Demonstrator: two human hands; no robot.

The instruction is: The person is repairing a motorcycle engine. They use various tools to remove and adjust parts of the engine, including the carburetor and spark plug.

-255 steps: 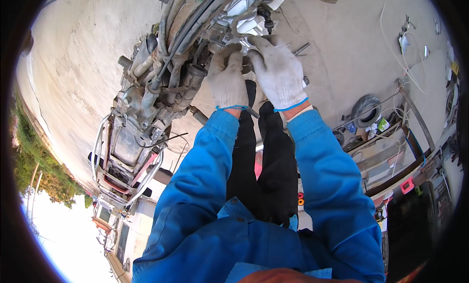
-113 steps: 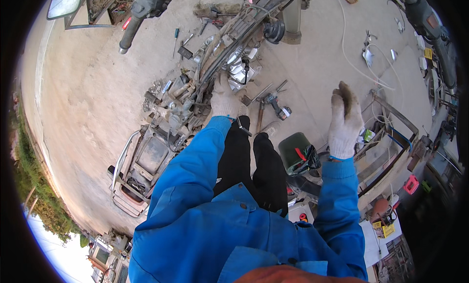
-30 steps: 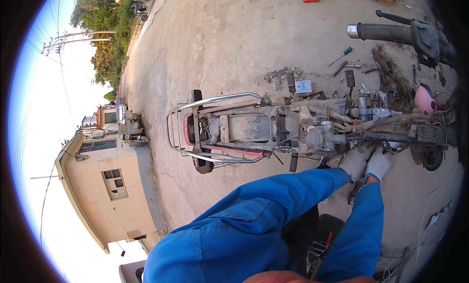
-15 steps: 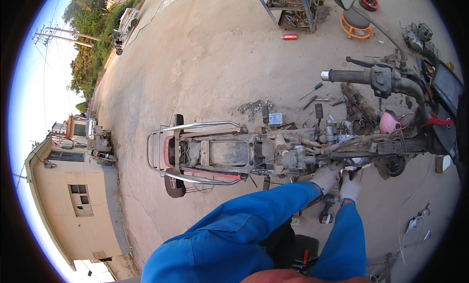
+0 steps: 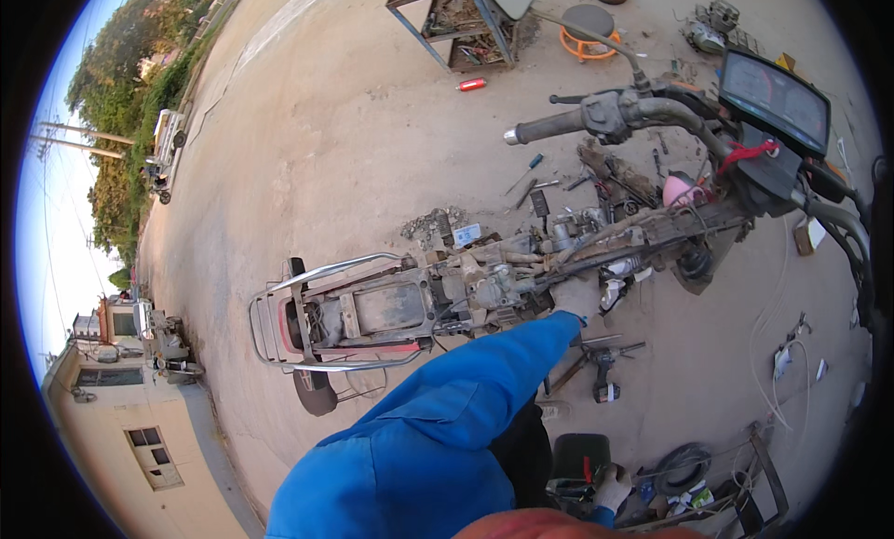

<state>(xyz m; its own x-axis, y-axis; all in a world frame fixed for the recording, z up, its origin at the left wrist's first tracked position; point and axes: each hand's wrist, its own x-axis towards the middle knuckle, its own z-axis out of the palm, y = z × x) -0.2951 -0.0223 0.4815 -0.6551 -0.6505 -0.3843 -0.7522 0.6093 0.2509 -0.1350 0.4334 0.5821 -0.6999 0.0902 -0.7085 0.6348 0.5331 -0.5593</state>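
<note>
A partly stripped motorcycle stands across the view, with its bare frame and chrome rear rack showing. My left hand, in a pale glove, reaches in at the engine, on the near side of the frame. Its fingers are hidden among the parts. Down at the lower edge, my right hand, also gloved, is at a dark tool tray holding several tools, one with a red handle. How its fingers are set is too small to make out.
A cordless power tool lies on the ground near the engine. Screwdrivers and loose parts lie beyond the motorcycle. Handlebars jut out at upper right. A tyre lies at lower right. A metal tool rack and orange stool stand farther off.
My right hand has left the engine and moved down to the tool tray. My left hand stays at the engine. The whole view has swung, shifting the motorcycle leftward and tilting it.
</note>
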